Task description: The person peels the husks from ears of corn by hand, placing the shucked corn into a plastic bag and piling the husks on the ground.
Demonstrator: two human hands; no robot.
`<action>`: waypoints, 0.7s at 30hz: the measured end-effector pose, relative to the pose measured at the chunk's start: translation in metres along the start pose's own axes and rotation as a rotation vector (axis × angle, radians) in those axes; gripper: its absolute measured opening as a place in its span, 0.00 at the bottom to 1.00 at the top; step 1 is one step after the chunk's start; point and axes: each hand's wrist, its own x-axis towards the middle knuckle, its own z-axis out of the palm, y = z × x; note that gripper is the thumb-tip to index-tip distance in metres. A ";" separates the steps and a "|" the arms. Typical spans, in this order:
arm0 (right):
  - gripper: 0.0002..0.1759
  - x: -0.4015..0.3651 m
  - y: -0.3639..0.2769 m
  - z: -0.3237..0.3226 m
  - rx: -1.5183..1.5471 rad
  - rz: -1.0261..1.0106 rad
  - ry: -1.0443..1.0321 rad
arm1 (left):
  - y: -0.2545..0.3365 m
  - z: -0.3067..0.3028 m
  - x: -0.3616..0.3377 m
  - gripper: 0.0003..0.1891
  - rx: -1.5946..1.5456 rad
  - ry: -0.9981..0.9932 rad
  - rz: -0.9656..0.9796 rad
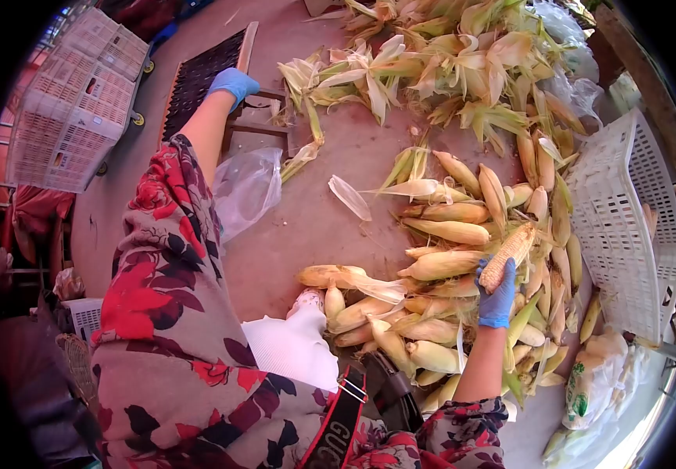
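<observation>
One cob (507,256), R grip (497,293), pile (430,331) below

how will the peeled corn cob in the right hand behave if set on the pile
Likely stiff: the corn cob stands out straight from the right hand without sagging. Its rounded shape would probably roll on the uneven corn pile. Bumpy kernels probably keep it from slipping.

A produce-sorting yard: heaped corn cobs (447,258), husks (432,62), plastic crates (627,227).
</observation>
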 end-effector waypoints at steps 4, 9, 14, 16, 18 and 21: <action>0.25 0.000 0.001 -0.008 -0.007 0.009 0.004 | -0.016 -0.005 -0.053 0.21 0.159 0.113 0.035; 0.27 -0.001 -0.007 -0.012 0.011 -0.019 0.052 | -0.059 0.004 -0.078 0.21 0.144 0.212 0.383; 0.29 0.006 -0.012 -0.020 0.020 -0.039 0.042 | -0.028 0.011 -0.149 0.22 0.000 0.213 0.715; 0.29 0.008 -0.017 -0.017 0.027 -0.045 0.038 | -0.005 0.017 -0.158 0.26 -0.028 0.161 0.783; 0.27 0.017 -0.025 -0.019 0.032 -0.056 0.026 | 0.027 0.027 -0.160 0.26 -0.053 0.169 0.854; 0.26 0.019 -0.061 -0.017 -0.003 -0.182 -0.060 | 0.078 0.037 -0.156 0.26 0.005 0.185 0.898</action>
